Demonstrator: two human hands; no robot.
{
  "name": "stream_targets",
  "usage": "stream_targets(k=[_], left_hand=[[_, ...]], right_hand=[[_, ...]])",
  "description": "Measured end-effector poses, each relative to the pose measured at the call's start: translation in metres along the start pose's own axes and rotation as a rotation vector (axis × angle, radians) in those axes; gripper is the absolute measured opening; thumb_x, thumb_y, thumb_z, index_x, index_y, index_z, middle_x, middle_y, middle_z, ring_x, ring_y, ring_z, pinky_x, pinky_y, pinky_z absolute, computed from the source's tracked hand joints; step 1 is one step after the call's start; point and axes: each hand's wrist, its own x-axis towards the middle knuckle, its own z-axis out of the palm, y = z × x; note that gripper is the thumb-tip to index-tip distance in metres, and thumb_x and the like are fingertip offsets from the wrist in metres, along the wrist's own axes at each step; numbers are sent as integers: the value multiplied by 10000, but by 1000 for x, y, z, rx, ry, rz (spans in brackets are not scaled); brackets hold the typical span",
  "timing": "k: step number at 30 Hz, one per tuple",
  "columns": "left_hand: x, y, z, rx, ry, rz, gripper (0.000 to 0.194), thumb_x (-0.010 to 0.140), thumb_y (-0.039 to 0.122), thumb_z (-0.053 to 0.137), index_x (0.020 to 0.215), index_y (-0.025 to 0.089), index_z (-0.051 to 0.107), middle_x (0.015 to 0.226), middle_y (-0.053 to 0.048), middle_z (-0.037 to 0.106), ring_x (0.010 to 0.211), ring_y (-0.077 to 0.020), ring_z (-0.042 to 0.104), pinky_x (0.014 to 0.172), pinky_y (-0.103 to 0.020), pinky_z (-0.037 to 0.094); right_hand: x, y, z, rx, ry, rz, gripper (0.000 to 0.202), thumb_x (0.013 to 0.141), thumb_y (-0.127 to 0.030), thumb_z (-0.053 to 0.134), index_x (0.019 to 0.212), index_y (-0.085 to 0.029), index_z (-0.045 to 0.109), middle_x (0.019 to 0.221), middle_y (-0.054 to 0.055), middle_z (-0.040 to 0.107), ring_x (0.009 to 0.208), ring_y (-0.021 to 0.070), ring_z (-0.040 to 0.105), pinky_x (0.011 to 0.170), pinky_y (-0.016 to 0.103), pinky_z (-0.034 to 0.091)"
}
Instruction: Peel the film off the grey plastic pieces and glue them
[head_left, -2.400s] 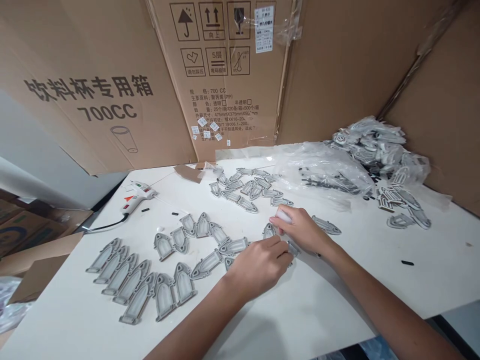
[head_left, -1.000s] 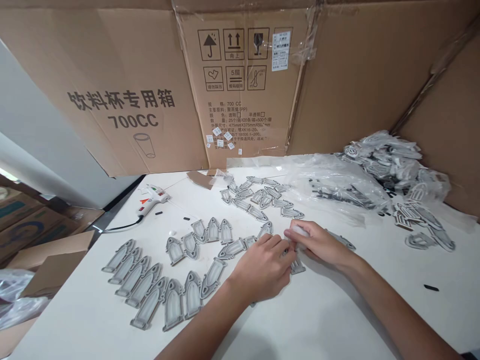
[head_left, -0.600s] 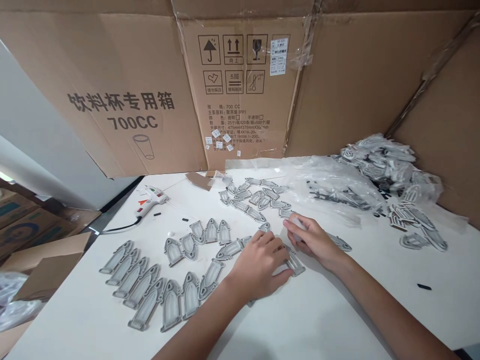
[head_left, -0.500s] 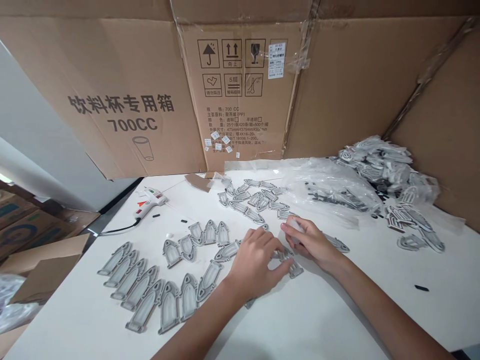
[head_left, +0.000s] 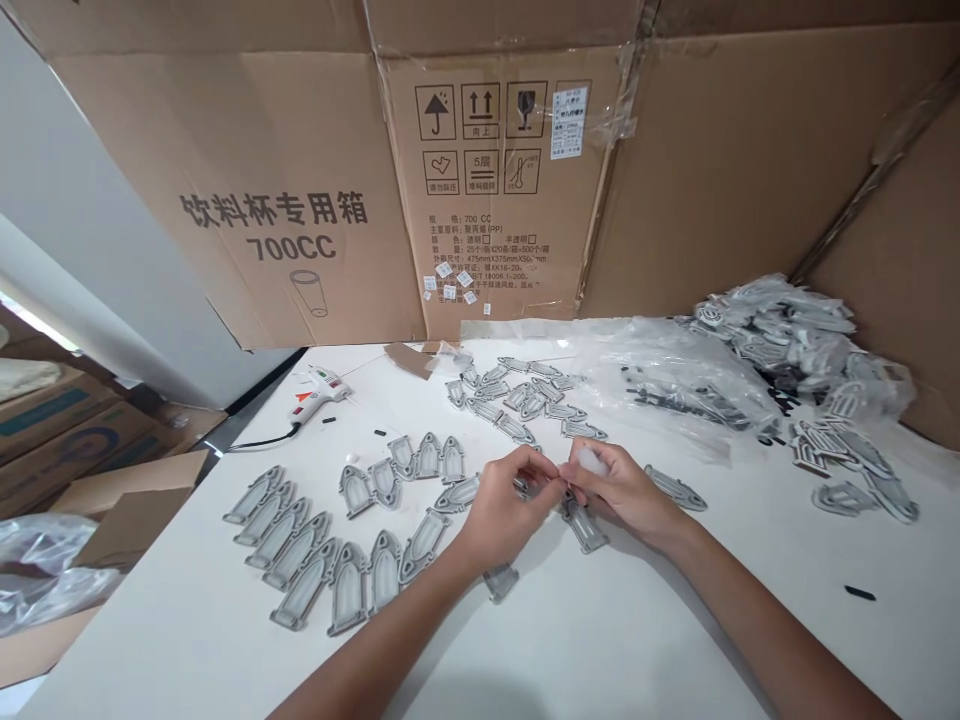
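Observation:
My right hand (head_left: 619,490) is closed around a whitish translucent lump (head_left: 594,462), which shows between the thumb and fingers. The fingertips of my left hand (head_left: 514,505) are pinched together and meet those of the right hand; anything between them is too small to make out. Under the joined hands lies a grey arch-shaped piece (head_left: 585,528), its upper end partly hidden. Another grey piece (head_left: 501,580) sticks out from below my left wrist. To the left, similar pieces (head_left: 349,590) lie in a curved row.
A glue gun (head_left: 319,395) with a black cord rests at the back left. Loose grey pieces (head_left: 517,400) and clear plastic bags (head_left: 675,385) lie farther back. At the right is a heap of wrapped pieces (head_left: 787,325). Cardboard (head_left: 480,150) walls the back. A black strip (head_left: 860,593) lies at the right.
My left hand's fingers, spread over the grey pieces before, have drawn into a pinch and come up against my right fingertips. The view has shifted slightly, moving the scene a little rightward.

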Motion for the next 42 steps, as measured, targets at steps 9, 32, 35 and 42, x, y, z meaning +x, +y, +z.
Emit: stream_targets(k=[9,32,35,42], left_hand=[[0,0,1,2,63,-18,53,838,217,707,859,191,666,804,-2,694,787,-159,655,750,-278,518],[-4,-3,6,246,-170,-6,166,881,206,624,871,240,786,723,32,700,625,-133,526,638,-257,444],[-5,-4,9,282,-161,-22,149,854,214,659,867,244,804,664,45,661,577,-123,461,627,-256,418],[-8,-5,14,313,-179,40,160,795,108,651,732,222,743,753,42,751,599,-118,552,739,-267,472]], right_hand=[[3,6,-12,-260,345,-57,542,986,-667,739,759,-214,548,658,-29,532,511,137,377,481,256,266],[1,7,-10,-744,174,-47,413,1018,-499,619,726,-229,505,657,-40,573,636,204,511,595,295,369],[0,6,-8,-728,182,-50,433,1011,-502,639,715,-227,486,656,-41,560,634,198,501,580,290,347],[-1,4,-5,-689,168,-1,360,1019,-440,651,746,-231,547,676,-52,638,657,206,581,612,297,408]])
